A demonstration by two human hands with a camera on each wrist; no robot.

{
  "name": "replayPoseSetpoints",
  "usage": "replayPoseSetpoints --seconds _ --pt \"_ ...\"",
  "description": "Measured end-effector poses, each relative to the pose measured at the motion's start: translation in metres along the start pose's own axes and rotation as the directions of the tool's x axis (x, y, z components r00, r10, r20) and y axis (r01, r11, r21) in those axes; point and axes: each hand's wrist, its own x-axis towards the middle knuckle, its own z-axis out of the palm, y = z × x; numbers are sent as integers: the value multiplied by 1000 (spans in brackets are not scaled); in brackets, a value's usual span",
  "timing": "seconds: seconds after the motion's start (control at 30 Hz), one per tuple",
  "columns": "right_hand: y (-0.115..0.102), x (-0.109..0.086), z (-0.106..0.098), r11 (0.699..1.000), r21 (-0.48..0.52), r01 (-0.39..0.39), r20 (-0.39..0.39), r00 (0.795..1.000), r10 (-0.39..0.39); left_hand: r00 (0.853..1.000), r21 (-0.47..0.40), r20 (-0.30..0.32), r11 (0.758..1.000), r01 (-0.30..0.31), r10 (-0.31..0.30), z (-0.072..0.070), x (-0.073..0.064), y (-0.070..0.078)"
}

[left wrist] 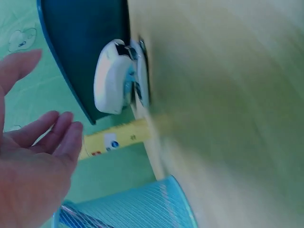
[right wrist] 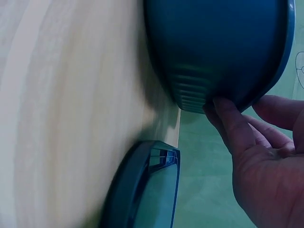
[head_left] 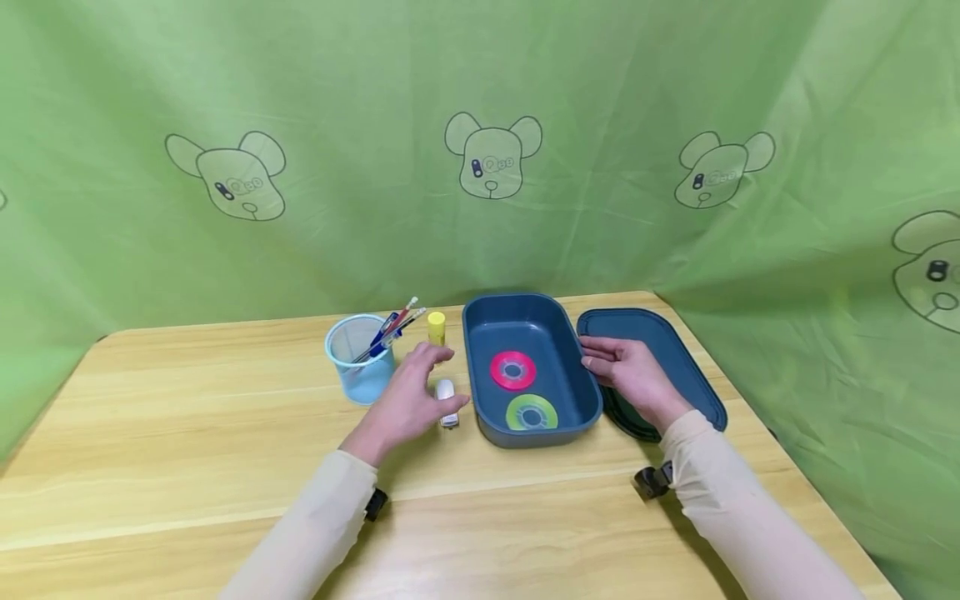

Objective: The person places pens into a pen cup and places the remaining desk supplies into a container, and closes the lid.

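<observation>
My left hand (head_left: 408,400) hovers over a small white stapler (head_left: 446,392), thumb and fingers spread around it with nothing gripped. In the left wrist view the stapler (left wrist: 111,78) lies beyond the fingertips. At the right wall of a dark blue open box (head_left: 540,333) is my right hand (head_left: 630,371). Its fingers (right wrist: 232,118) extend against the outer wall, and the thumb is at the rim. Inside the box lie a pink round disc (head_left: 513,357) and a lime green one (head_left: 517,413), both with clear centres.
A light blue mesh pen cup (head_left: 366,385) with pens and pencils stands left of my left hand. Behind the stapler is an upright yellow glue stick (head_left: 437,327). The dark blue lid (head_left: 678,367) lies right of the box, partly under my right hand. Green cloth (head_left: 360,242) hangs behind the table.
</observation>
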Motion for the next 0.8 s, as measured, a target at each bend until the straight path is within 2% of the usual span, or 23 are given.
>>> replayPoseSetpoints --seconds 0.2,0.4,0.57,0.8 --pt "-1 0 1 1000 -3 5 -6 1000 -5 997 48 51 998 51 -54 0 -2 -11" --pt "-1 0 0 1000 -1 6 -11 1000 -6 991 75 101 994 85 -92 2 -1 -16" --pt "-1 0 0 1000 12 4 -13 1000 -4 987 99 129 991 88 -101 4 -1 -19" --pt "-1 0 0 1000 29 11 -22 1000 -11 983 116 165 991 59 -78 5 -1 -20"
